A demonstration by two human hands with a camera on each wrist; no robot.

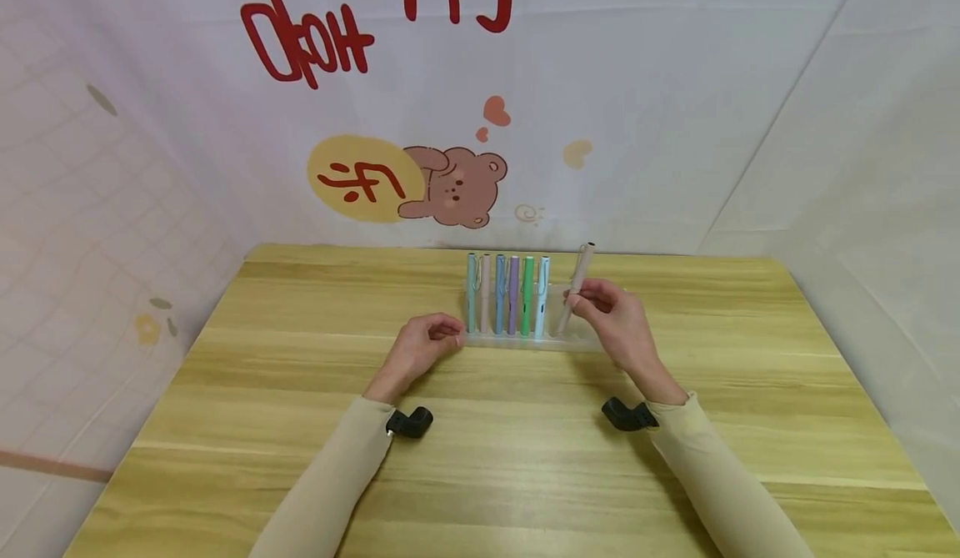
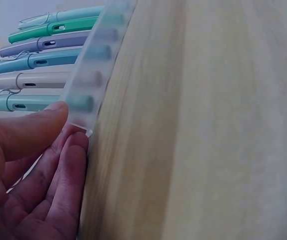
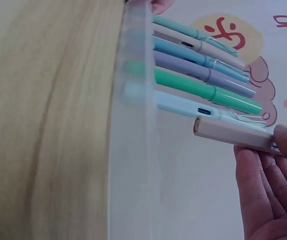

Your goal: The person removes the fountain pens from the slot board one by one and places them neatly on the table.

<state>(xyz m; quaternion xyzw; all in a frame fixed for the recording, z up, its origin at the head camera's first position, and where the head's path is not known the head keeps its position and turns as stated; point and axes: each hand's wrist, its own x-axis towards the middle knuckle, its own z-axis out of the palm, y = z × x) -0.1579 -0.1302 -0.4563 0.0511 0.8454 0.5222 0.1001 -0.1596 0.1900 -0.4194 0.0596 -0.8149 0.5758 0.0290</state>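
Note:
A translucent pen rack (image 1: 517,342) stands near the back of the table. Upright in its left part are a teal pen (image 1: 471,295), a beige-pink pen (image 1: 485,295), a blue pen (image 1: 499,295), a purple pen (image 1: 513,295), a green pen (image 1: 527,295) and a light blue pen (image 1: 542,295). With thumb and fingers, my left hand (image 1: 423,345) holds the rack's left end. My right hand (image 1: 618,320) pinches another beige-pink pen (image 3: 233,134), tilted over the rack's right part. In the right wrist view its lower end shows apart from the rack.
The wooden table (image 1: 510,458) stretches in front of the rack and to both sides. Right behind it hangs a white printed cloth (image 1: 637,124) with a bear and red characters. Pale cloth also hangs at the left and right.

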